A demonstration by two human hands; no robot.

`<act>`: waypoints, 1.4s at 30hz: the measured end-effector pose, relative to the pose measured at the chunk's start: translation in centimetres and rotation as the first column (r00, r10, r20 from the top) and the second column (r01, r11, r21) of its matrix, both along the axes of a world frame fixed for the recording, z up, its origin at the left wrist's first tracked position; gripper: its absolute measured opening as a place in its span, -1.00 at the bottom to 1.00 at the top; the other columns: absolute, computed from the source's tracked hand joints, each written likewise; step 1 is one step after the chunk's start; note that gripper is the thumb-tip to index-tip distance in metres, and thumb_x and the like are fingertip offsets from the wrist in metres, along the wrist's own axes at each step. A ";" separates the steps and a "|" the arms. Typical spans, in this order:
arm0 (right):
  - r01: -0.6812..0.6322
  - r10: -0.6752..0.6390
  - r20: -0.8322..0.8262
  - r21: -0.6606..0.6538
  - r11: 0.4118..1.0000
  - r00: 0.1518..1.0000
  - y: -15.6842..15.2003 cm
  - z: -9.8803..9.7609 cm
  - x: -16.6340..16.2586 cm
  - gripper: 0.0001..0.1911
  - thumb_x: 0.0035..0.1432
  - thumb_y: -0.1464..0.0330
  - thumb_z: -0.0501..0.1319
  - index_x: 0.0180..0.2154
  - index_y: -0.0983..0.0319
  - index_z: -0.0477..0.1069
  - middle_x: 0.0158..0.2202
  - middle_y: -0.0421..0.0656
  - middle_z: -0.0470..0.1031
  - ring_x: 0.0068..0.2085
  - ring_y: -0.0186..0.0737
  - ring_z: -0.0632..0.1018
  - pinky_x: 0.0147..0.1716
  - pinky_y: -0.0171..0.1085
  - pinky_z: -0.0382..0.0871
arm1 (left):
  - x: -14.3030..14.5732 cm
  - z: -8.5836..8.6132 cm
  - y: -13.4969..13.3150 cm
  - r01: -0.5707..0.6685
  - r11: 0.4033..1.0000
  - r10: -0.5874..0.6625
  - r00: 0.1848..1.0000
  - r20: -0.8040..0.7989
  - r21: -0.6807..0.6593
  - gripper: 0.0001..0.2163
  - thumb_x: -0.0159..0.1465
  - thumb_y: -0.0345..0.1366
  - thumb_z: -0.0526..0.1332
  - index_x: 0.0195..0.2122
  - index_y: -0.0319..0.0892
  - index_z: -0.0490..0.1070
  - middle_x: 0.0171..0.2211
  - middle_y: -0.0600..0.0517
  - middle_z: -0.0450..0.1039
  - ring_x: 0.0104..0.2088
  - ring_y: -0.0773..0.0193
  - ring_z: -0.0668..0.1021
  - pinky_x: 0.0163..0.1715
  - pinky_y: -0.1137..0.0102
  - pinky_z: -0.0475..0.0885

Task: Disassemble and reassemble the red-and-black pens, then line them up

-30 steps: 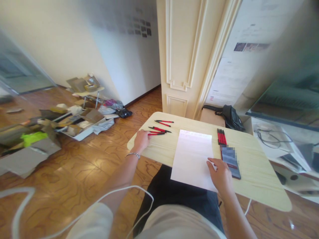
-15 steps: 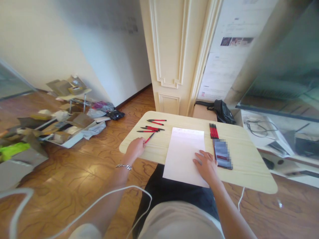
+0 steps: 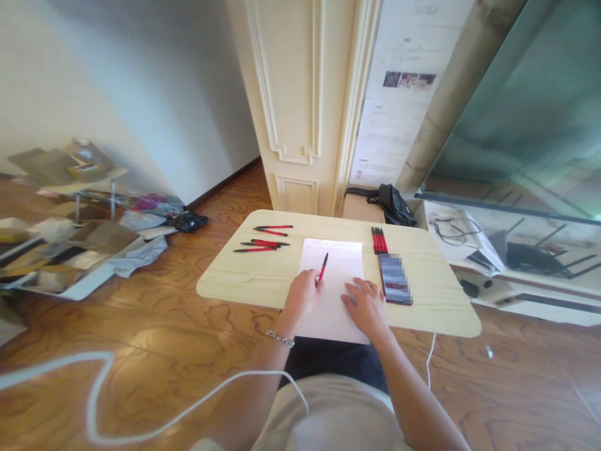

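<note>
From here I see the left hand (image 3: 303, 295) with its fingers pinched round the near part of a pen (image 3: 323, 268), over the paper (image 3: 323, 322). The pen's long axis runs far and slightly right from those fingers, dark end farthest. The right hand (image 3: 366, 305), fingers loosely spread (I see nothing in them), lies just right of it, over the paper's right edge, near the phone (image 3: 393, 275) on the surface (image 3: 432, 275).
</note>
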State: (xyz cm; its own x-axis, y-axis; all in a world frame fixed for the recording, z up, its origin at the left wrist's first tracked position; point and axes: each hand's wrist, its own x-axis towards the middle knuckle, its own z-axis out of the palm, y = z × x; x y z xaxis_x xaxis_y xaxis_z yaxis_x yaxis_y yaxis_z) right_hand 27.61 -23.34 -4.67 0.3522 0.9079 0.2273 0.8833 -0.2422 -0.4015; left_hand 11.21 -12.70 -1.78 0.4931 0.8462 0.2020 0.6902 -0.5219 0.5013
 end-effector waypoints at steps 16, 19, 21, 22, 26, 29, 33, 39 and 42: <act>-0.002 0.002 -0.004 0.020 1.000 1.000 0.0 0.2 -0.2 -0.68 0.18 0.21 0.16 -0.03 0.02 0.45 0.13 -0.13 0.33 0.11 0.02 0.26 0.04 0.04 0.11 | 2.3 -1.8 -2.0 -0.051 0.998 0.052 0.998 -0.019 0.048 -0.85 0.28 -0.21 0.14 -0.27 -0.17 0.36 -0.35 -0.08 0.44 -0.32 0.17 0.51 -0.29 0.33 0.37; -0.009 0.010 -0.018 0.034 0.999 1.000 0.0 0.2 0.0 -0.69 0.18 0.21 0.16 -0.03 0.02 0.45 0.13 -0.14 0.34 0.11 0.02 0.27 0.02 0.02 0.13 | 1.5 -1.4 -1.8 -0.049 0.998 0.047 0.998 0.034 0.042 -0.85 0.27 -0.19 0.14 -0.28 -0.16 0.38 -0.34 -0.07 0.45 -0.31 0.18 0.51 -0.28 0.33 0.37; -0.006 0.008 -0.029 0.051 0.999 1.000 -0.1 0.2 0.1 -0.70 0.19 0.21 0.15 -0.05 0.02 0.46 0.12 -0.15 0.35 0.11 0.01 0.27 0.02 0.00 0.13 | 0.6 -1.2 -1.5 -0.053 0.998 0.049 0.996 0.080 0.043 -0.85 0.27 -0.18 0.14 -0.30 -0.15 0.39 -0.34 -0.05 0.46 -0.31 0.20 0.51 -0.25 0.34 0.37; -0.001 0.003 -0.034 0.063 0.998 0.999 -0.1 0.3 0.2 -0.71 0.20 0.21 0.14 -0.06 0.03 0.47 0.12 -0.15 0.36 0.11 0.01 0.28 0.02 0.00 0.13 | 0.0 -1.0 -1.3 -0.060 0.997 0.055 0.993 0.106 0.044 -0.84 0.27 -0.19 0.13 -0.31 -0.14 0.40 -0.34 -0.04 0.47 -0.31 0.21 0.51 -0.25 0.35 0.37; 0.044 -0.037 -0.057 0.117 0.992 0.998 -0.2 0.8 0.5 -0.73 0.22 0.24 0.10 -0.10 0.06 0.49 0.07 -0.14 0.40 0.09 -0.01 0.30 -0.01 -0.05 0.16 | -2.2 -0.9 -0.6 -0.134 0.991 0.127 0.971 0.202 0.022 -0.82 0.27 -0.17 0.12 -0.34 -0.13 0.43 -0.38 0.01 0.49 -0.36 0.25 0.51 -0.26 0.37 0.37; 0.048 -0.037 -0.084 0.133 0.990 0.996 0.2 1.5 0.5 -0.74 0.24 0.27 0.08 -0.13 0.10 0.50 -0.02 -0.12 0.47 0.01 -0.06 0.37 -0.05 -0.12 0.19 | -3.5 -1.3 -0.4 -0.223 0.975 0.219 0.943 0.252 -0.014 -0.79 0.26 -0.13 0.11 -0.36 -0.12 0.43 -0.39 0.01 0.51 -0.38 0.25 0.52 -0.27 0.38 0.37; -0.018 0.023 -0.134 0.035 0.999 0.991 2.1 2.7 0.2 -0.71 0.25 0.23 0.05 -0.17 0.14 0.50 -0.19 -0.11 0.54 -0.19 -0.16 0.48 -0.18 -0.24 0.25 | -4.2 -2.1 -0.5 -0.285 0.952 0.307 0.889 0.339 -0.115 -0.75 0.25 -0.08 0.11 -0.32 -0.13 0.45 -0.37 0.01 0.54 -0.36 0.25 0.54 -0.27 0.40 0.39; 0.025 -0.055 -0.097 -0.284 0.958 0.994 7.1 4.2 -1.2 -0.57 0.20 0.01 0.03 -0.23 0.16 0.51 -0.25 -0.06 0.56 -0.19 -0.10 0.52 -0.26 -0.24 0.27 | -4.4 -2.5 -0.6 -0.317 0.932 0.363 0.825 0.433 -0.176 -0.74 0.22 -0.07 0.14 -0.33 -0.14 0.46 -0.39 0.01 0.55 -0.37 0.23 0.56 -0.29 0.39 0.40; 0.058 -0.073 -0.027 -0.374 0.925 0.997 9.1 4.6 -1.9 -0.45 0.16 -0.07 0.01 -0.20 0.20 0.50 -0.19 0.04 0.54 -0.13 -0.01 0.51 -0.20 -0.16 0.28 | -4.4 -2.3 -0.8 -0.312 0.936 0.353 0.824 0.443 -0.165 -0.76 0.21 -0.08 0.16 -0.35 -0.14 0.46 -0.41 0.01 0.55 -0.39 0.23 0.56 -0.31 0.39 0.40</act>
